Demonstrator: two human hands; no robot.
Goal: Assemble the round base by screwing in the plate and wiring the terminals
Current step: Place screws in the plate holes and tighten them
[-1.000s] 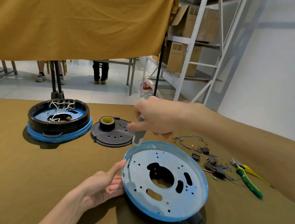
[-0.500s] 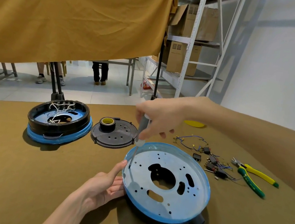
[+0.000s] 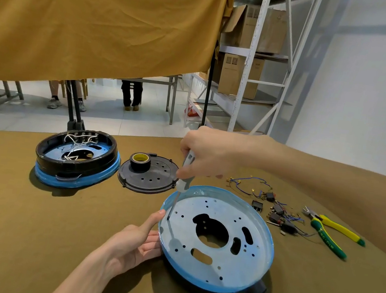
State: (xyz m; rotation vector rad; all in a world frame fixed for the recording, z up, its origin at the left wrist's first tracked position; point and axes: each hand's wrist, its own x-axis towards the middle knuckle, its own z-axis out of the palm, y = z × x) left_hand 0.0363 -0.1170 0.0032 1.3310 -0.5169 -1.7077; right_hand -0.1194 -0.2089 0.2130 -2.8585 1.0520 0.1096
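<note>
A round base (image 3: pixel 247 287) with a blue-filmed rim lies in front of me, a pale metal plate (image 3: pixel 190 248) with several holes set inside it. My right hand (image 3: pixel 204 154) grips a grey-handled screwdriver (image 3: pixel 185 170), held nearly upright, its tip on a hole near the plate's left edge. My left hand (image 3: pixel 135 245) steadies the base from the left, thumb up against the rim, fingers under its side. Loose blue wires with terminals (image 3: pixel 247 183) and small black switches (image 3: pixel 278 211) lie to the right.
A second black base with white wiring (image 3: pixel 75 157) sits at the left. Next to it a dark perforated disc (image 3: pixel 153 180) carries a roll of tape (image 3: pixel 140 160). Yellow-green pliers (image 3: pixel 327 235) lie at the far right. Behind hang a mustard cloth (image 3: pixel 94 14) and metal shelving (image 3: pixel 258 55).
My right hand has twisted round the screwdriver handle and risen slightly, tip staying on the same hole. My left hand stays against the rim.
</note>
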